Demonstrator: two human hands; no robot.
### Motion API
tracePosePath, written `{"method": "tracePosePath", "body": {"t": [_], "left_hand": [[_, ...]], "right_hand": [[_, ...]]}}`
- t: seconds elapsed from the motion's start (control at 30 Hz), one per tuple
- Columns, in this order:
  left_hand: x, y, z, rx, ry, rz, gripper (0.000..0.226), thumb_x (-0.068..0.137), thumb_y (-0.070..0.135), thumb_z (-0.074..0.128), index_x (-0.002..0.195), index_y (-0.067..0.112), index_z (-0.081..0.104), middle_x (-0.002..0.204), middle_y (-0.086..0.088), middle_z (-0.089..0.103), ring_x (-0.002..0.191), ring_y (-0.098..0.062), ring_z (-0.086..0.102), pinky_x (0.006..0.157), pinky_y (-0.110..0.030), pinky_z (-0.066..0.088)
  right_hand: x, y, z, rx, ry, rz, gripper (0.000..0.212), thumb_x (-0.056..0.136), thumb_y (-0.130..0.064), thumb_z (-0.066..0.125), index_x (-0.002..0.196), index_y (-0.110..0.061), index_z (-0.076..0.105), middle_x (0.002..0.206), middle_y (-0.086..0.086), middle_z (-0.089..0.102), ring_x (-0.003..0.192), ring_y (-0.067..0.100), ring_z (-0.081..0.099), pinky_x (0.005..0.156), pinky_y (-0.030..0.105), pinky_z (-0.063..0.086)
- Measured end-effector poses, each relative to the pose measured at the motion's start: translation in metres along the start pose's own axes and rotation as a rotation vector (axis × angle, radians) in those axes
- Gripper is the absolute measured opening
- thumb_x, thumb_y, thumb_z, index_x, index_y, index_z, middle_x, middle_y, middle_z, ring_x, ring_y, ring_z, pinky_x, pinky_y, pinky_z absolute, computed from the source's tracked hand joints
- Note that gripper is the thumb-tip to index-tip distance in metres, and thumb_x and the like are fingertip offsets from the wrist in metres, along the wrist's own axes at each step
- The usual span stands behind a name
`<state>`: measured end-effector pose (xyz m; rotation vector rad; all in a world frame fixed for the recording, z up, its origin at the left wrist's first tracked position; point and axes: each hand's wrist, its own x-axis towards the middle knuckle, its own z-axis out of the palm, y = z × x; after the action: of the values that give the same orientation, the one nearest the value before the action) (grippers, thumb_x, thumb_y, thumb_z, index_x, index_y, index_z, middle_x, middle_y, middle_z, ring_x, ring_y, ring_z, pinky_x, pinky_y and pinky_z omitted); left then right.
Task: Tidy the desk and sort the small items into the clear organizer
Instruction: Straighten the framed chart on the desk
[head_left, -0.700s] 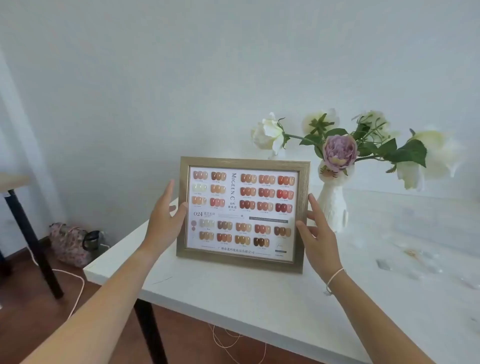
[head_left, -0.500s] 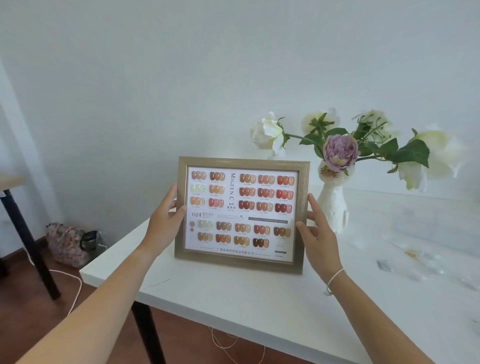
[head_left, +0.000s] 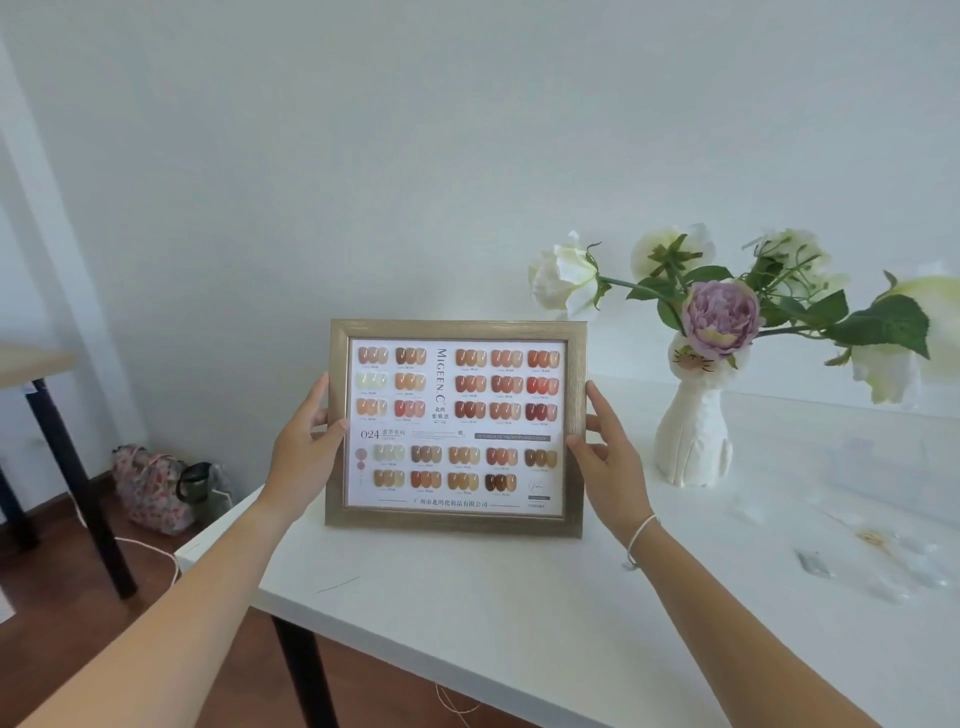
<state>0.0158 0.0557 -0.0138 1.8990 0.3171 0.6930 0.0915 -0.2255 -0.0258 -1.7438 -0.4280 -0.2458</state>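
A picture frame stands on the desk near its left end; a vase stands to its right; a bag lies on the floor to the left.

Framed chart upright near counter left corner, blocking the middle. Bare counter in front of frame, open for reach. Right of frame: narrow gap, then white vase, flowers overhanging above. Farther right of frame: small clear items scattered. Left of frame: counter edge, open air.
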Motion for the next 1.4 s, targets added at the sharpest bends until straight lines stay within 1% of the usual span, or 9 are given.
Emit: {"method": "tracePosePath", "body": {"t": [0.17, 0.33, 0.53, 0.8, 1.0, 1.1, 1.23, 1.3, 1.4], "left_hand": [[0.015, -0.003, -0.018, 0.004, 0.028, 0.005, 0.057, 0.097, 0.012, 0.043, 0.145, 0.036, 0.024, 0.112, -0.001, 0.060, 0.103, -0.016, 0.054, 0.067, -0.015, 0.043], [0.041, -0.006, -0.026, 0.008, 0.046, 0.022, 0.052, 0.097, 0.014, 0.043, 0.141, 0.038, 0.032, 0.110, -0.001, 0.062, 0.103, -0.018, 0.059, 0.066, -0.019, 0.046], [0.073, -0.002, -0.012, -0.044, 0.042, 0.015, 0.051, 0.095, 0.011, 0.044, 0.141, 0.033, 0.035, 0.103, 0.000, 0.063, 0.084, -0.001, 0.060, 0.058, -0.010, 0.043], [0.125, -0.015, 0.022, -0.143, -0.010, -0.020, 0.051, 0.095, 0.007, 0.045, 0.141, 0.029, 0.038, 0.114, -0.010, 0.062, 0.089, -0.014, 0.064, 0.050, -0.010, 0.050], [0.154, -0.019, 0.047, -0.201, -0.046, -0.043, 0.047, 0.095, 0.004, 0.043, 0.137, 0.025, 0.045, 0.110, -0.012, 0.060, 0.082, -0.011, 0.062, 0.046, -0.011, 0.050], [0.164, -0.022, 0.057, -0.193, -0.062, -0.037, 0.043, 0.095, 0.007, 0.044, 0.132, 0.027, 0.051, 0.110, -0.009, 0.063, 0.084, -0.016, 0.065, 0.054, -0.020, 0.054], [0.172, -0.023, 0.067, -0.174, -0.078, -0.041, 0.038, 0.094, 0.007, 0.046, 0.127, 0.024, 0.056, 0.110, -0.005, 0.065, 0.100, -0.029, 0.065, 0.082, -0.047, 0.052], [0.174, -0.024, 0.071, -0.161, -0.097, -0.049, 0.037, 0.093, 0.008, 0.046, 0.126, 0.023, 0.056, 0.107, -0.003, 0.065, 0.102, -0.029, 0.064, 0.088, -0.051, 0.051], [0.178, -0.026, 0.076, -0.147, -0.119, -0.058, 0.038, 0.092, 0.008, 0.048, 0.127, 0.023, 0.056, 0.107, -0.003, 0.065, 0.105, -0.031, 0.064, 0.088, -0.052, 0.051]], "right_hand": [[0.024, -0.006, 0.028, 0.066, -0.050, 0.036, 0.052, 0.097, -0.013, 0.041, 0.143, -0.033, 0.027, 0.114, -0.003, 0.055, 0.091, 0.011, 0.060, 0.090, 0.037, 0.052], [0.056, -0.002, 0.048, 0.105, -0.049, 0.073, 0.049, 0.097, -0.015, 0.041, 0.141, -0.035, 0.031, 0.115, -0.001, 0.057, 0.108, 0.026, 0.059, 0.095, 0.046, 0.051], [0.101, 0.008, 0.055, 0.122, 0.009, 0.080, 0.045, 0.094, -0.014, 0.044, 0.135, -0.033, 0.039, 0.111, 0.002, 0.059, 0.101, 0.019, 0.059, 0.087, 0.032, 0.052], [0.157, 0.026, 0.048, 0.107, 0.027, 0.078, 0.044, 0.093, -0.009, 0.044, 0.135, -0.024, 0.043, 0.112, 0.003, 0.059, 0.095, 0.011, 0.057, 0.067, 0.013, 0.044], [0.192, 0.037, 0.038, 0.051, 0.032, 0.086, 0.044, 0.093, -0.003, 0.043, 0.132, -0.021, 0.046, 0.088, -0.011, 0.058, 0.079, 0.000, 0.057, 0.055, 0.004, 0.046], [0.202, 0.044, 0.034, 0.053, 0.061, 0.095, 0.045, 0.092, -0.002, 0.044, 0.131, -0.022, 0.047, 0.086, -0.012, 0.058, 0.078, 0.002, 0.058, 0.061, 0.010, 0.047], [0.209, 0.056, 0.030, 0.070, 0.085, 0.127, 0.043, 0.091, -0.003, 0.047, 0.130, -0.021, 0.046, 0.097, 0.001, 0.060, 0.094, 0.018, 0.061, 0.074, 0.020, 0.052], [0.211, 0.063, 0.027, 0.063, 0.092, 0.133, 0.040, 0.090, -0.004, 0.048, 0.126, -0.023, 0.046, 0.105, 0.005, 0.057, 0.104, 0.025, 0.058, 0.088, 0.033, 0.051], [0.211, 0.071, 0.023, 0.057, 0.102, 0.147, 0.033, 0.090, -0.003, 0.047, 0.113, -0.026, 0.046, 0.098, 0.001, 0.058, 0.099, 0.024, 0.056, 0.089, 0.036, 0.049]]}}
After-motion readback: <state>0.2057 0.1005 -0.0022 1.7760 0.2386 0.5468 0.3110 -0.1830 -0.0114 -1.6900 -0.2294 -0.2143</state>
